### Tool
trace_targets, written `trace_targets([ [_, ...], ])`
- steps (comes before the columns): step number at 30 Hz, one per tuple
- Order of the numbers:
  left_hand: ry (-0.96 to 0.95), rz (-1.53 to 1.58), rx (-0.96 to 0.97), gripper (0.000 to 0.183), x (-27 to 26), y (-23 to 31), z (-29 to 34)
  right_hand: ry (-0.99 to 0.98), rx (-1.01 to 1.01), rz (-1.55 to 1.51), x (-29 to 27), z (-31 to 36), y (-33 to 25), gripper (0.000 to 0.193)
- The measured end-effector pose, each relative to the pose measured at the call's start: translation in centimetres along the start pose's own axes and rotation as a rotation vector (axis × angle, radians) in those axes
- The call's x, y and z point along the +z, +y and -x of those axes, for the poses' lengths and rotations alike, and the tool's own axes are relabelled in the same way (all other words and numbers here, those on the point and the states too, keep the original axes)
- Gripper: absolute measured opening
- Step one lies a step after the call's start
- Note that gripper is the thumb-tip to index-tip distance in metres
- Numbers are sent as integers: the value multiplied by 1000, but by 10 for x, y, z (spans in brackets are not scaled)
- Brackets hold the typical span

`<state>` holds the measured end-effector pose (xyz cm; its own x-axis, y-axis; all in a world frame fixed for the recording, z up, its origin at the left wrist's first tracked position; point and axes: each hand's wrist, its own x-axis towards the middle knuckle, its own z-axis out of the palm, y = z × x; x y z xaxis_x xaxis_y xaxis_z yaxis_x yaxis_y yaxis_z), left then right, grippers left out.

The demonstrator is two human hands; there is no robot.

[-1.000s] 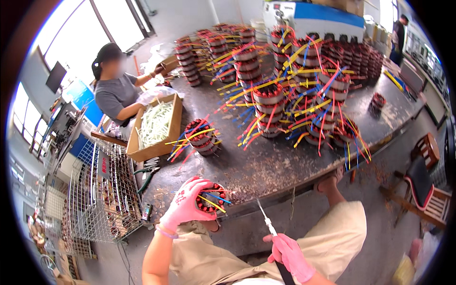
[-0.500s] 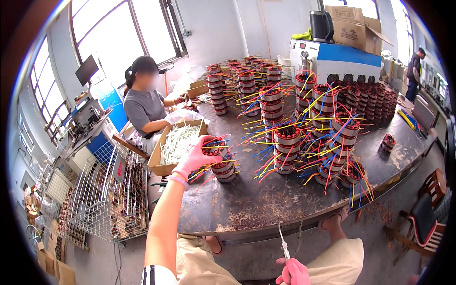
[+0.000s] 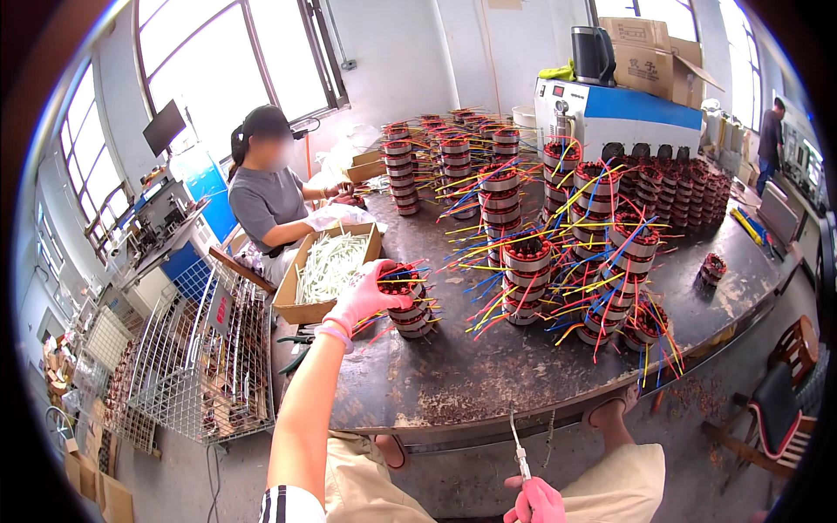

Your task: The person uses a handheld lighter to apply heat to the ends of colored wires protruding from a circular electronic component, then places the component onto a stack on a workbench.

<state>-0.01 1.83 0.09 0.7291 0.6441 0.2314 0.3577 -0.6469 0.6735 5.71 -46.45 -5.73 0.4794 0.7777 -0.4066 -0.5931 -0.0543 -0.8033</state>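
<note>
My left hand [image 3: 364,298], in a pink glove, is closed round the upper motor stator [image 3: 398,281] of a short stack [image 3: 413,321] near the table's left front. Red, yellow and blue wires stick out from the stack, and my fingers partly hide the upper stator. Below the table's front edge, over my lap, my gloved right hand [image 3: 536,502] is closed on a slender tool [image 3: 522,457] with a pale shaft pointing up toward the edge. Its exact kind cannot be made out. Left of the stack stands an open cardboard box [image 3: 301,312] of thin white tubes [image 3: 333,266].
Taller wired stator stacks [image 3: 525,288] stand right of my left hand, with dark unwired stacks [image 3: 689,196] behind. One lone stator [image 3: 713,267] sits at the right. Green-handled pliers [image 3: 295,359] lie by my left forearm. A co-worker [image 3: 270,196] sits across the left side; wire baskets [image 3: 196,357] stand left.
My left hand has moved slightly down and right with the upper stator, which now lines up more closely over the stack. My right hand has barely moved.
</note>
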Motion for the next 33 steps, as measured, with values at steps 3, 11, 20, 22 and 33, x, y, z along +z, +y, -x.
trace_targets([
  [3,-13,-29,-16,90,-5,-2,3,6,2,12,2,2,-2,37],
  [11,-35,56,-1,71,-42,37,8,23,-47,-47,0,10,1,39],
  [20,-9,-146,540,58,61,162,-45,138,-145,29,-27,18,-6,44],
  [22,-41,-328,470,89,84,157,-67,125,-163,17,-33,18,-4,44],
  [33,-100,-252,279,101,117,176,-85,179,-207,49,-52,28,-9,45],
])
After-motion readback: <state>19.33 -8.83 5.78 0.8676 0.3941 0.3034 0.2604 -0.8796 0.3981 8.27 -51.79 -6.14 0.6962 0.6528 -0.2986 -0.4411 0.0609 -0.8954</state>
